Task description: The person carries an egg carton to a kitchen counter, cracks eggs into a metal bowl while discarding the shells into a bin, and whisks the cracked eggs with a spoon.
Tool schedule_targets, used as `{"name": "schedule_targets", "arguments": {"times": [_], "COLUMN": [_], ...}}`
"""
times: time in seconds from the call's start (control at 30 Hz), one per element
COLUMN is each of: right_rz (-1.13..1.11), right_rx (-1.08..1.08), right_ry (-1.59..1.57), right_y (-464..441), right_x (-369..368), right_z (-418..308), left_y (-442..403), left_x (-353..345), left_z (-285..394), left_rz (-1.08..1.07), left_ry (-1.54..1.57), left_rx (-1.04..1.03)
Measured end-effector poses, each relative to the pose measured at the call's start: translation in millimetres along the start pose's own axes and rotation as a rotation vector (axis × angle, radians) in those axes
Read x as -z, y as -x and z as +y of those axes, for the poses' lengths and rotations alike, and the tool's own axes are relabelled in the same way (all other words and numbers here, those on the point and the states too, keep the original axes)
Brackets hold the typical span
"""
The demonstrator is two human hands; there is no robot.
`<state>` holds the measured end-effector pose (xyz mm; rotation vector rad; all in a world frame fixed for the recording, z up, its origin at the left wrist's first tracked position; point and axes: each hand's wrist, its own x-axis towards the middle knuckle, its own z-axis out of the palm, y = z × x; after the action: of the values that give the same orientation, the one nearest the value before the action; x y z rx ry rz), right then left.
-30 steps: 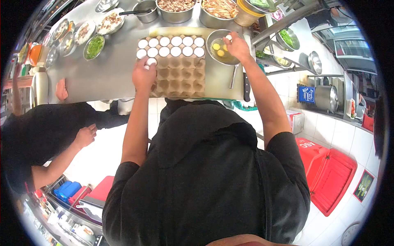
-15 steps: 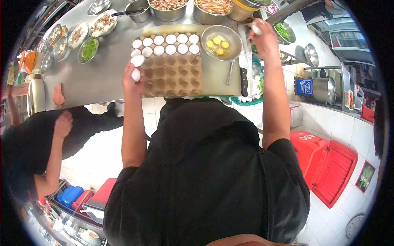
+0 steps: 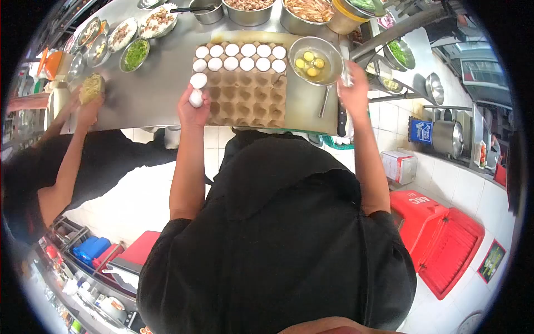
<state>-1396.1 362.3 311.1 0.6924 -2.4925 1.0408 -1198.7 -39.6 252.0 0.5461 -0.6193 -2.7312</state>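
My left hand is closed around a white egg at the left edge of the cardboard egg tray. Another egg lies just beyond its fingertips, against the tray's edge. Two rows of white eggs fill the far side of the tray; its nearer hollows show bare cardboard. To the right, a metal bowl with a handle contains several yolks in clear egg white. My right hand, slightly blurred, is beside the bowl's right rim, its fingers curled on a white egg, partly hidden.
A black-handled knife lies right of the bowl. Pots of chopped food line the back, and a bowl of greens stands left. At the far left, a co-worker's hands hold a yellowish block-like item. A red bin is behind on the right.
My right hand has come down and nearer to the bowl with its egg. My left hand keeps its egg by the tray. The co-worker's hands have moved up over the table, now holding the yellowish item.
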Motion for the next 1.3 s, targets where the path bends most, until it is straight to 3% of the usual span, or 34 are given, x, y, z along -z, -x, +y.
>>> {"name": "schedule_targets", "arguments": {"times": [0.07,0.13,0.23,0.43,0.53,0.63,0.67,0.77,0.9,1.03,1.17,1.3], "right_rz": [-0.076,-0.213,-0.509,-0.619,-0.711,-0.422,-0.484,-0.421,-0.377,-0.16,0.214,0.548], "right_rx": [0.337,0.435,0.508,0.534,0.327,0.062,-0.08,-0.582,-0.687,-0.768,-0.823,-1.149], "right_ry": [0.024,0.139,0.307,0.503,0.462,-0.015,-0.167,-1.069,-1.498,-1.425,-0.874,-0.625], "right_y": [-7,-12,-21,-44,-61,-64,-67,-55,-28,24,90,173], "right_x": [-34,-76,-115,-124,-109,-69,-69,-48,-21,6,35,41], "right_z": [-62,-87,-86,-88,-90,-92,-76,-68,-62,-39,8,69], "left_y": [5,3,5,2,1,3,4,11,10,6,3,4], "left_x": [0,1,2,2,0,-2,-2,-5,7,29,27,20], "left_z": [1,1,-5,-9,-13,-18,-18,-10,1,10,20,21], "left_rz": [0.0,-0.006,0.001,-0.007,0.0,0.027,0.034,0.116,0.135,0.034,0.087,0.088], "left_ry": [-0.038,-0.077,-0.111,-0.125,-0.166,-0.16,-0.15,-0.169,-0.185,-0.194,-0.209,-0.246], "left_rx": [-0.015,-0.012,-0.043,-0.08,-0.098,-0.09,-0.083,-0.071,-0.056,-0.001,0.008,0.017]}}
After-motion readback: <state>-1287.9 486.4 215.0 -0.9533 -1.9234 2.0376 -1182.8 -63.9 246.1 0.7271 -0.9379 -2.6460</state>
